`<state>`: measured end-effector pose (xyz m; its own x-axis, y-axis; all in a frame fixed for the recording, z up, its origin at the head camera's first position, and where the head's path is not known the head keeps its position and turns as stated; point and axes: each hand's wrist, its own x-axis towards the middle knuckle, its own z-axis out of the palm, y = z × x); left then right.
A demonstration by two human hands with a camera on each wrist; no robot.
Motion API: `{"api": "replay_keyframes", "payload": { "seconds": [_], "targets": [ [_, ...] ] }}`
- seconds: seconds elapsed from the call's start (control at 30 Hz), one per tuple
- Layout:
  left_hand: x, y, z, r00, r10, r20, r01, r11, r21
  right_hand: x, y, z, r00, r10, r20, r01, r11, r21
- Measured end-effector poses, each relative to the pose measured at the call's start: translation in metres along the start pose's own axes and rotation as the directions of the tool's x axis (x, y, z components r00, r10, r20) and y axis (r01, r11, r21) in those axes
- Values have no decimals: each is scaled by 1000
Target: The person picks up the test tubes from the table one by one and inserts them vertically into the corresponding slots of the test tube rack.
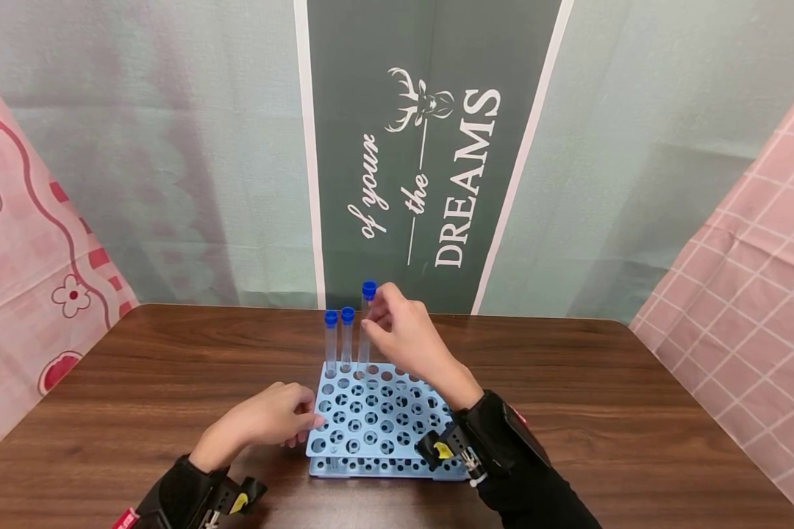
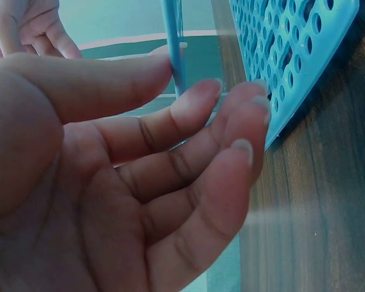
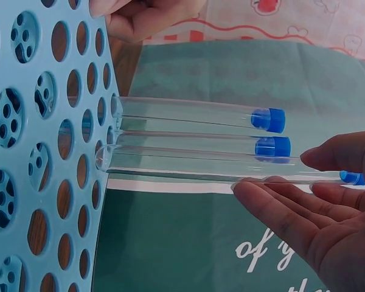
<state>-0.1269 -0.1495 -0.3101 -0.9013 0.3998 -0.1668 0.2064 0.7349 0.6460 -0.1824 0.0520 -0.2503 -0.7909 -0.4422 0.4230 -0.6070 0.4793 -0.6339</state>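
right hand (image 1: pixel 406 332): fingertips pinch clear plastic blue-capped tube (image 1: pixel 367 327) near cap
tube axis: upright, cap up, base in light-blue perforated rack (image 1: pixel 377 419)
left hand (image 1: pixel 271 419): relaxed, touching rack edge

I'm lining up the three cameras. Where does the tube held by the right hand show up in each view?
Head: held tube stands rightmost of three at the rack's far edge, with the right hand at its top.
Left wrist: probably the thin blue line above the left hand; hard to confirm.
Right wrist: lowest of three lying tubes, foot at a hole.
Shared landmark: the blue rack.
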Motion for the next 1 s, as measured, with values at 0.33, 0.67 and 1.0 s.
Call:
{"api": "replay_keyframes", "payload": {
  "seconds": [0.33, 0.67, 1.0],
  "targets": [
    [1, -1, 1, 1000, 0, -3, 0, 1000, -3, 0, -1, 4, 999, 30, 31, -30, 1000, 1],
    [1, -1, 1, 1000, 2, -2, -2, 1000, -1, -2, 2, 7, 997, 28, 70, -28, 1000, -2],
    [1, 0, 1, 1000, -3, -7, 3, 1000, 3, -5, 6, 11, 993, 58, 107, -55, 998, -28]
  ]
}}
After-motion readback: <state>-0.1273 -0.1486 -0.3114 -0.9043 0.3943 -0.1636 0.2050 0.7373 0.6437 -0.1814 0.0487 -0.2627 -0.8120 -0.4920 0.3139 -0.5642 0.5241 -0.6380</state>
